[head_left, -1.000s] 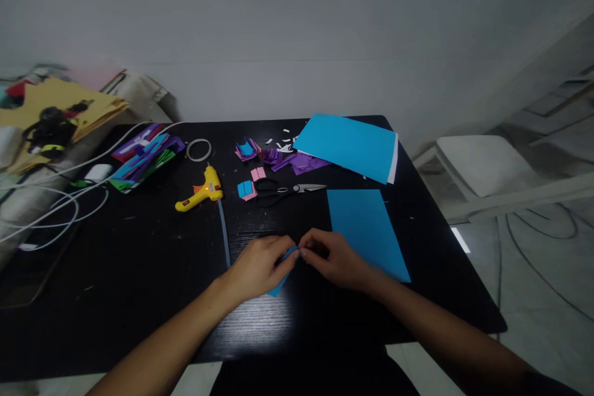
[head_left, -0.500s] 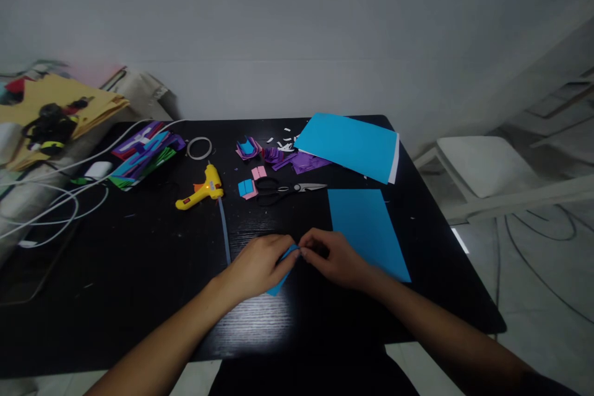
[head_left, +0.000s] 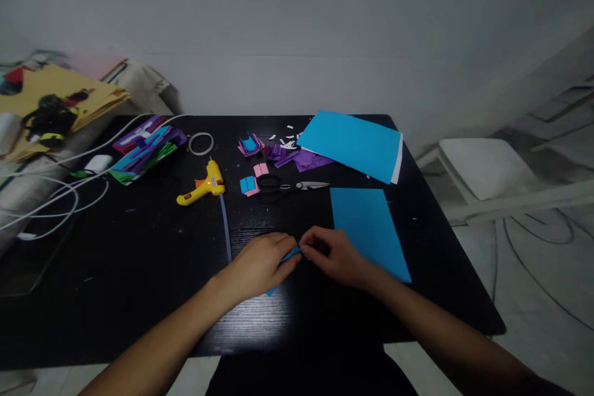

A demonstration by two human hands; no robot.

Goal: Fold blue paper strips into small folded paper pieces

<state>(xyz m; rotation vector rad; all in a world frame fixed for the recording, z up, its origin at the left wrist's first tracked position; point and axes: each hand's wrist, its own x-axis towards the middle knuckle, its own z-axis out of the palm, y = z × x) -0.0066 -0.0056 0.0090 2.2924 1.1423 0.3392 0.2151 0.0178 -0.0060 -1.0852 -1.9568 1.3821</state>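
Observation:
A small piece of blue paper [head_left: 291, 253] is pinched between my two hands over the front of the black table. My left hand [head_left: 266, 263] covers most of it, and a blue corner shows below the palm. At the paper's right end, the thumb and fingertips of my right hand [head_left: 331, 257] close on it. Under my left hand the paper's folds are hidden. Beside my right hand lies a larger blue sheet [head_left: 369, 229]. Scissors [head_left: 297, 186] with black handles lie beyond both hands.
A yellow glue gun [head_left: 204, 184] with a glue stick stands left of the scissors. Behind are folded paper pieces [head_left: 250, 145], white scraps and stacked blue sheets [head_left: 352, 142]. Colored strips [head_left: 146, 148] and white cables [head_left: 74, 192] occupy the left. A white chair [head_left: 487, 167] stands right.
Less of the blue paper shows below my left hand now, and the part between my fingers looks narrower. Both hands stay in nearly the same place.

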